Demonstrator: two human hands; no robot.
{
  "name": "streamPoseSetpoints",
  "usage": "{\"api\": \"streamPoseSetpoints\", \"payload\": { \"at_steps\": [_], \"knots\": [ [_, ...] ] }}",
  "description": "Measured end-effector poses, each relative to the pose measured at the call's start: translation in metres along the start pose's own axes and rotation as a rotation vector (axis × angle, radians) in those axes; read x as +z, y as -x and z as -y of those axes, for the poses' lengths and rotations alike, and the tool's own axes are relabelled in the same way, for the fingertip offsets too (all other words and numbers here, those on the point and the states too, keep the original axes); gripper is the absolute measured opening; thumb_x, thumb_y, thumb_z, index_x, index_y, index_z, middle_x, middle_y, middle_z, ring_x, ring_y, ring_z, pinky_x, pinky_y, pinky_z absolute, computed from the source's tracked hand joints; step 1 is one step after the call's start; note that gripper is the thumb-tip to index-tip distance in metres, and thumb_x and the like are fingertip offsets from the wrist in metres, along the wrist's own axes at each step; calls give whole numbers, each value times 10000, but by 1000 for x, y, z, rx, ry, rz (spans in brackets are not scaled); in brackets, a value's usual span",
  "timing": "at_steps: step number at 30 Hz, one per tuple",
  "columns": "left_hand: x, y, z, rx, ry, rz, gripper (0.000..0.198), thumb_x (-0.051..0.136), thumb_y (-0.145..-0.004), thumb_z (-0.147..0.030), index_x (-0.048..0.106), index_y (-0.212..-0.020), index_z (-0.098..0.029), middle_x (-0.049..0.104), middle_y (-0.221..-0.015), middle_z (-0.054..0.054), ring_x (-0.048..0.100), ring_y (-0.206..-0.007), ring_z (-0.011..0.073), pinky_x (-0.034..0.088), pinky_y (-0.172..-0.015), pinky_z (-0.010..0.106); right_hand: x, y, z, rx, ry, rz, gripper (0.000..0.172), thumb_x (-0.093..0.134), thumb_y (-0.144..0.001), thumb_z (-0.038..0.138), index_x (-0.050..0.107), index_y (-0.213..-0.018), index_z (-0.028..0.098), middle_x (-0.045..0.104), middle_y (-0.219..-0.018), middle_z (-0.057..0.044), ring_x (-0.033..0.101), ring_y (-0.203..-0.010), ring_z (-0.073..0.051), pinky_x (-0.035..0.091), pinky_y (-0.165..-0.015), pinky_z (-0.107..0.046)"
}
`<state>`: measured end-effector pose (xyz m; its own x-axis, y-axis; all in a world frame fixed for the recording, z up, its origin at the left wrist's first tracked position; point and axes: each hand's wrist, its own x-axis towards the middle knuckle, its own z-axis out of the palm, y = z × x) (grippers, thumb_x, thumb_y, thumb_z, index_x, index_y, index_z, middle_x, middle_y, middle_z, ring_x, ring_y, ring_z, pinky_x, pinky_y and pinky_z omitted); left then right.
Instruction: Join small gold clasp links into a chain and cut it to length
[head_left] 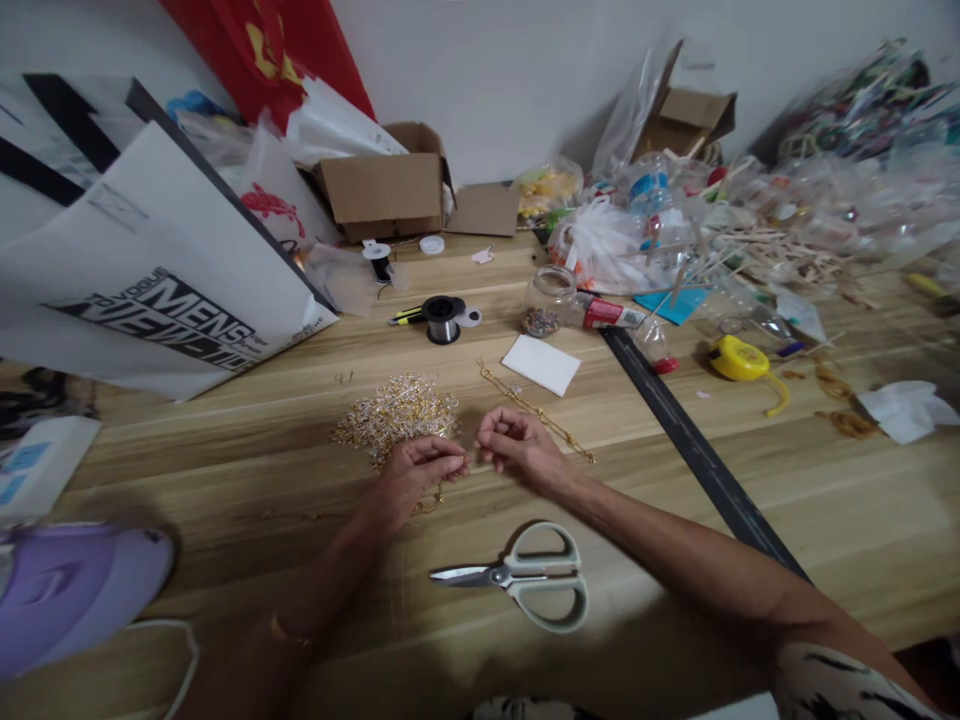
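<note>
My left hand (420,475) is closed, thumb and forefinger pinching a gold chain (431,503), part of which hangs below the fingers and lies on the table. Just to its right, my right hand (521,445) is also in a pinch; whatever sits between its fingertips is too small to make out. The two sets of fingertips are close together but apart. Behind my left hand lies a pile of small gold and silver pieces (401,412). A second gold chain (536,410) stretches across the wood beyond my right hand. Scissors (510,575) with pale handles lie nearer me.
A white card (541,364), a wire spool (442,320) and a jar of beads (550,300) stand behind. To the right are a black strip (697,450), a yellow tape measure (739,358) and plastic clutter. A white bag (150,260) and a purple iron (82,590) are left.
</note>
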<state>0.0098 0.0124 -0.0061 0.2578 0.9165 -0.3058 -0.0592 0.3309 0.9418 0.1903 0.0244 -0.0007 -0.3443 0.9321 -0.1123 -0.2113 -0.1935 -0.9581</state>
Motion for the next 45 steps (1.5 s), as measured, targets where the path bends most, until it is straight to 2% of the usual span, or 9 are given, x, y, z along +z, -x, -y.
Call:
{"api": "streamPoseSetpoints", "payload": {
  "at_steps": [6,16,23,25,28,32,35,38,45],
  "knots": [
    [1,2,-4,25,-23,1,148,736,-604,-243,672,-669,-127,670,-584,16,602,-554,120,472,-569,227,0,0,0,6,-1,12,295,697,-697,393,554,-748,140,601,-637,6,522,-507,-74,407,-434,-165],
    [-1,2,-6,-56,25,33,151,741,-571,-221,665,-666,-131,666,-574,14,587,-523,109,448,-533,214,0,3,3,-25,121,18,296,668,-728,417,548,-755,148,567,-583,25,494,-480,-70,404,-443,-171],
    [-5,2,-8,-65,19,64,143,743,-564,-219,654,-614,-120,637,-526,15,561,-492,101,437,-504,207,2,3,5,-4,222,93,284,604,-782,419,531,-791,145,534,-582,30,468,-479,-73,395,-456,-183],
    [-8,1,-8,-88,82,62,158,754,-553,-220,649,-616,-120,638,-539,13,561,-495,95,440,-509,202,1,5,7,-29,321,126,256,567,-812,394,526,-798,141,531,-606,24,467,-508,-76,383,-478,-186],
    [-11,-1,-7,-121,180,51,193,778,-524,-221,643,-618,-120,633,-546,7,562,-502,91,445,-516,197,-6,13,14,-139,636,149,169,540,-833,302,533,-812,135,535,-657,14,461,-564,-82,356,-519,-192],
    [-16,-4,-5,-113,236,16,214,790,-519,-222,644,-640,-122,641,-574,10,572,-515,98,450,-521,203,-19,40,32,-146,963,247,122,523,-847,234,533,-932,147,571,-703,4,506,-597,-99,375,-569,-210],
    [-18,-5,-4,-108,235,8,209,783,-539,-228,636,-639,-117,641,-580,15,576,-529,104,453,-537,213,-19,68,46,-174,1169,413,167,495,-873,242,536,-1013,160,610,-786,-29,551,-662,-123,388,-607,-226],
    [-19,-5,-4,-100,222,11,204,771,-563,-239,632,-645,-114,649,-597,21,584,-542,107,456,-550,219,-13,93,51,-213,1333,560,242,500,-875,248,520,-1108,186,611,-999,-77,579,-845,-163,408,-671,-246],
    [-18,-6,-4,-82,207,14,228,763,-575,-267,629,-670,-110,660,-610,27,598,-528,111,468,-529,222,-5,118,26,-261,1580,585,583,502,-799,101,323,-1347,188,543,-1154,-122,531,-956,-208,404,-664,-268]
  ]
}}
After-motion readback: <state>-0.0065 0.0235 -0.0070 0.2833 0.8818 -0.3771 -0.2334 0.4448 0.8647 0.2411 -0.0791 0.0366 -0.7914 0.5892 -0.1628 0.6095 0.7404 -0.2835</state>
